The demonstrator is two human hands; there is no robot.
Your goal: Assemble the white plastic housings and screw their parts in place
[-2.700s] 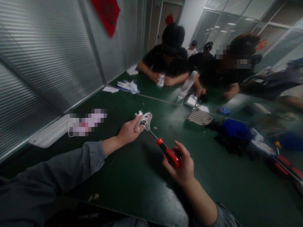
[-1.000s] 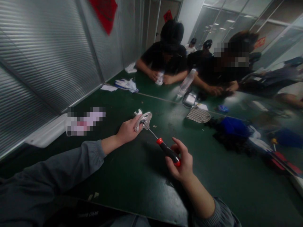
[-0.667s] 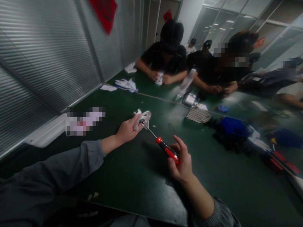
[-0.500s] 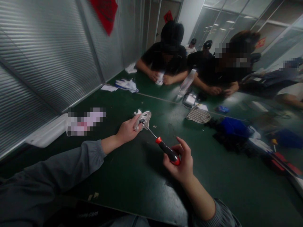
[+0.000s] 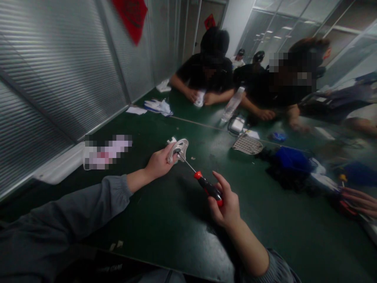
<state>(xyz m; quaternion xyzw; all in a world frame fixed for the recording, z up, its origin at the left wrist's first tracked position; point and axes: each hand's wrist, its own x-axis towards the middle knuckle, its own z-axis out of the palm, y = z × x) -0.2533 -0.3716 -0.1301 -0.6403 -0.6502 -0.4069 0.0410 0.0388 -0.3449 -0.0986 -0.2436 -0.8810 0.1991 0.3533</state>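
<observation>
Beyond the right hand (image 5: pixel 230 205), which is pinching a screwdriver (image 5: pixel 209 188), the left hand (image 5: pixel 160 162) is clasping a pale bracket (image 5: pixel 183 151), seemingly bracing it against the tip.

The left hand (image 5: pixel 159 162) grips a pale curved part (image 5: pixel 184 147), which the screwdriver (image 5: pixel 206 186) in the right hand (image 5: pixel 230 207) apparently touches.

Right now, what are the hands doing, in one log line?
left hand: holds pale curved part | right hand: loosely holds red-and-black screwdriver | shaft: runs to part | below: green table
</observation>
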